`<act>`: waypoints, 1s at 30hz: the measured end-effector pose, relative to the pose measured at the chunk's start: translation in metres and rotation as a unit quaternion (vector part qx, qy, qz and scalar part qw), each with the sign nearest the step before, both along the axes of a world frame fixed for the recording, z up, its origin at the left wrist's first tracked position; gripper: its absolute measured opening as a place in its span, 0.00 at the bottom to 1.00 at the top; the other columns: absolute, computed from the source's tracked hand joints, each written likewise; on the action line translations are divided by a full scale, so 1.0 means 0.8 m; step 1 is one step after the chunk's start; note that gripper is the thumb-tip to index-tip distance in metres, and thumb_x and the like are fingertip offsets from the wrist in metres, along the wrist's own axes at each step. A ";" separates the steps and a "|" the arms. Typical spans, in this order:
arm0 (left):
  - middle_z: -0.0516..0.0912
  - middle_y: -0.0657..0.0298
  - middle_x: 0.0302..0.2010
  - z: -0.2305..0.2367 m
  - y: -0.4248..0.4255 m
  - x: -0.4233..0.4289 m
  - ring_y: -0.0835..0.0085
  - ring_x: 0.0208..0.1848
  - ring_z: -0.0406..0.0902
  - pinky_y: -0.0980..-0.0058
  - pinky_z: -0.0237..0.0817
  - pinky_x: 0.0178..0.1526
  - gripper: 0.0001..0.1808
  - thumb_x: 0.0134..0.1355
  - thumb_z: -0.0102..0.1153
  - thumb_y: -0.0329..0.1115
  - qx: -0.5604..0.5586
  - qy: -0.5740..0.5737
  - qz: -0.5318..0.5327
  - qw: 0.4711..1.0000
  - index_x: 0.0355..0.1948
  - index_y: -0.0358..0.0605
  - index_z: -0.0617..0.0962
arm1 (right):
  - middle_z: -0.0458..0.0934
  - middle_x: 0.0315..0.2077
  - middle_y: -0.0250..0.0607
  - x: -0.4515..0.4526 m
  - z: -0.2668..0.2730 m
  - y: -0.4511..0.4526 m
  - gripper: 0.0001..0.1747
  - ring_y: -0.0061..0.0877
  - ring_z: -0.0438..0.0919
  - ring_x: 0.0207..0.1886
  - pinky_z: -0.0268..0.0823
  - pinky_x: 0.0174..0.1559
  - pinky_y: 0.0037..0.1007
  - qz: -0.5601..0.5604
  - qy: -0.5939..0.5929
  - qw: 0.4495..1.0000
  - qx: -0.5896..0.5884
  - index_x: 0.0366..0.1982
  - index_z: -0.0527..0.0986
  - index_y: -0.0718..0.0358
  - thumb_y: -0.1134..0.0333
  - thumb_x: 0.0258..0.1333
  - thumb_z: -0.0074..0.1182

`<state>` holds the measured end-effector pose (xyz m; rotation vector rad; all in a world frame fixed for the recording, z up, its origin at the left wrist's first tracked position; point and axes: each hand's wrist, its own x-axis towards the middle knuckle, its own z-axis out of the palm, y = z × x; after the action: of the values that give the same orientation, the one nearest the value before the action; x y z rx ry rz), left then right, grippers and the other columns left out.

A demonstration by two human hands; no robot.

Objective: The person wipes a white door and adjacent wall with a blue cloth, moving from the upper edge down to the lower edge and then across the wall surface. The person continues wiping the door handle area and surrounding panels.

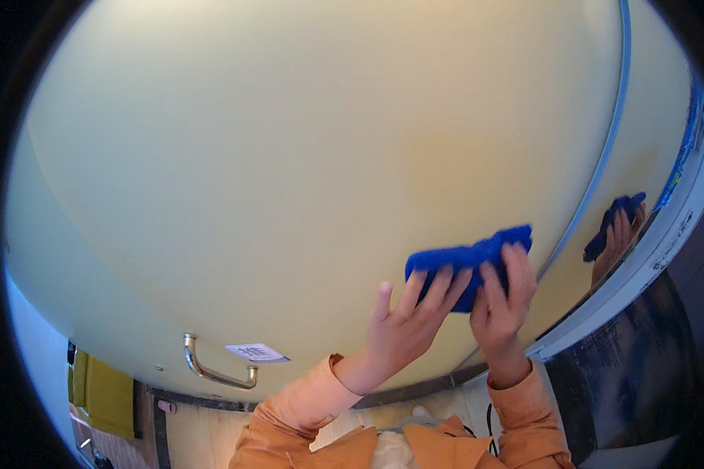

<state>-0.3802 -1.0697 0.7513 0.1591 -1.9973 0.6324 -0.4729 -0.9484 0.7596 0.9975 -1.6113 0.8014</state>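
Note:
A folded blue cloth (460, 258) lies flat against a large cream-coloured panel (270, 176). Both my hands press on its lower part with spread fingers. My left hand (408, 334) has its fingertips on the cloth's left half, the thumb held out to the side over the panel. At the cloth's right end is my right hand (504, 305), slightly blurred, its fingers over the fabric. The palms sit below the cloth, towards me. A reflection of a hand and the dark blue cloth shows in the glossy strip at the right.
A curved metal handle (220, 375) stands out at the lower left, beside a white sign (258, 353) bearing writing. A blue-grey seam (607, 152) runs down the right side. Beyond are a white frame edge (663, 264) and a dark mat. An olive-green upholstered piece (108, 396) stands at lower left.

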 end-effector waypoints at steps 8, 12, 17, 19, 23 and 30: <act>0.68 0.67 0.57 0.053 0.025 -0.052 0.65 0.60 0.61 0.50 0.31 0.67 0.23 0.57 0.48 0.37 0.014 0.065 -0.091 0.994 0.55 0.64 0.74 | 0.66 0.55 0.54 -0.041 0.049 0.015 0.16 0.49 0.64 0.59 0.55 0.60 0.46 0.009 0.000 0.998 -0.056 0.45 0.74 0.69 0.79 0.52 0.47; 0.66 0.70 0.58 -0.016 0.024 -0.041 0.70 0.61 0.60 0.50 0.31 0.67 0.24 0.57 0.47 0.38 -0.031 -0.012 -0.055 0.998 0.57 0.66 0.72 | 0.65 0.55 0.57 -0.040 -0.035 0.024 0.16 0.51 0.63 0.60 0.54 0.61 0.49 0.026 -0.046 0.997 -0.055 0.45 0.73 0.68 0.78 0.53 0.46; 0.66 0.70 0.59 -0.013 0.029 -0.055 0.70 0.62 0.59 0.51 0.31 0.67 0.24 0.57 0.46 0.38 -0.038 -0.028 -0.074 0.996 0.57 0.65 0.72 | 0.64 0.56 0.58 -0.053 -0.042 0.029 0.15 0.53 0.62 0.60 0.54 0.61 0.50 0.032 -0.038 0.996 -0.068 0.46 0.72 0.69 0.78 0.55 0.46; 0.66 0.69 0.59 0.018 0.040 -0.069 0.70 0.63 0.59 0.51 0.33 0.67 0.24 0.58 0.46 0.37 -0.016 -0.010 -0.096 0.995 0.57 0.63 0.72 | 0.64 0.57 0.56 -0.064 0.000 0.036 0.16 0.51 0.62 0.61 0.54 0.61 0.47 0.012 -0.033 0.997 -0.076 0.46 0.72 0.70 0.80 0.54 0.44; 0.66 0.67 0.60 0.027 0.049 -0.089 0.68 0.63 0.58 0.52 0.37 0.66 0.23 0.58 0.45 0.37 0.017 0.052 -0.135 0.989 0.57 0.59 0.72 | 0.64 0.57 0.56 -0.071 0.015 0.030 0.19 0.51 0.61 0.61 0.53 0.62 0.46 0.018 -0.022 0.994 -0.102 0.47 0.71 0.69 0.81 0.52 0.44; 0.61 0.71 0.62 -0.105 0.043 -0.044 0.69 0.65 0.52 0.53 0.33 0.67 0.28 0.57 0.45 0.39 -0.035 -0.131 -0.055 0.989 0.61 0.66 0.68 | 0.63 0.56 0.58 -0.052 -0.157 0.038 0.17 0.55 0.62 0.59 0.53 0.61 0.51 0.028 -0.115 0.990 -0.080 0.46 0.69 0.67 0.77 0.52 0.48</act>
<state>-0.4154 -1.0356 0.6672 -0.0796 -2.2137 0.6797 -0.5146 -0.9181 0.6341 0.8638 -1.6880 1.1000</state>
